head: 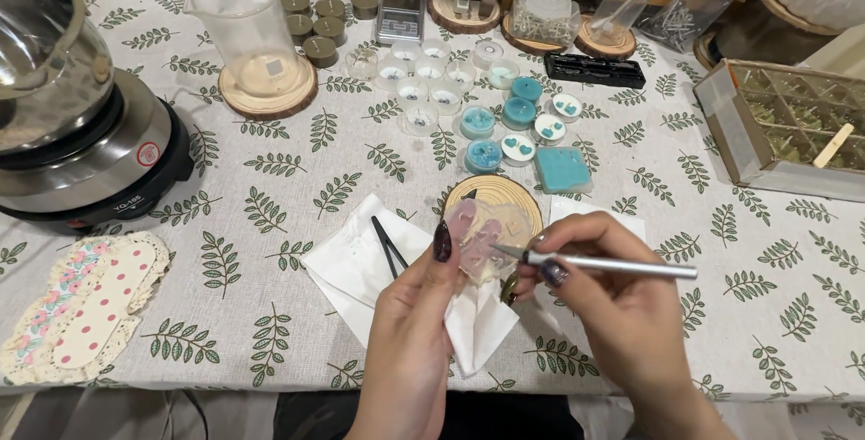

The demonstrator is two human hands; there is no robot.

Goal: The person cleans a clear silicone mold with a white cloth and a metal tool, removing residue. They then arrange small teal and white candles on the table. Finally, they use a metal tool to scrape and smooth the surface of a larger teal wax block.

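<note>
**Blade tip at the clear mould**

Pinched between the thumb and fingers of the left hand (pixel 410 314) is a small clear mould (pixel 485 237) with pinkish pieces in it, held up at lower centre of the frame, just above a round wooden coaster (pixel 505 195). The right hand (pixel 622 300) is closed pen-fashion round a slim silver craft knife (pixel 599 264), its tip touching the mould's face.

The step in hand looks like picking or trimming at a piece in the mould; the next move would seem to call for a light, steady push of the tip while the left hand keeps the soft mould from flexing.

By count: one knife, one mould, one pair of black tweezers (pixel 388 246) on one white napkin (pixel 360 255) left of centre. Above centre lie four teal-filled candle cups (pixel 478 121), three white ones with teal hearts, one teal block (pixel 562 170), and about eight clear empty cups (pixel 413 90). One hotplate (pixel 117 165) sits at upper left.
</note>
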